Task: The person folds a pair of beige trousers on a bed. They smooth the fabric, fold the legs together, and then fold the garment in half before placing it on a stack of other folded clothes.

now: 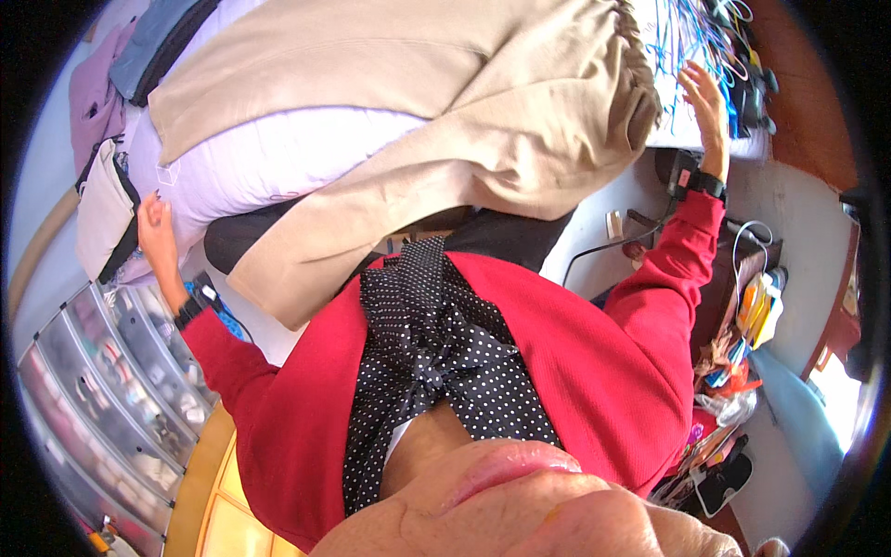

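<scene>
Beige trousers (390,76) with a gathered elastic waistband (637,63) lie spread over a pale lilac cushioned surface (278,150). One trouser leg (334,237) hangs over the near edge, above my dark-clad lap. At the left end of the lilac surface, my left hand (156,230) is raised with its fingers loosely bent and no object visible in it. My right hand (704,101) is lifted to the right of the waistband, apart from the cloth, its fingers spread and empty. Behind those fingers lies a tangle of blue and white cords (686,42).
Folded cream and black cloth (108,209) sits beside my left hand. Clear-fronted drawers (118,390) stand at the lower left. On the right, a black cable (605,244) runs below my forearm, and bags and papers (738,369) hang or lie past my elbow.
</scene>
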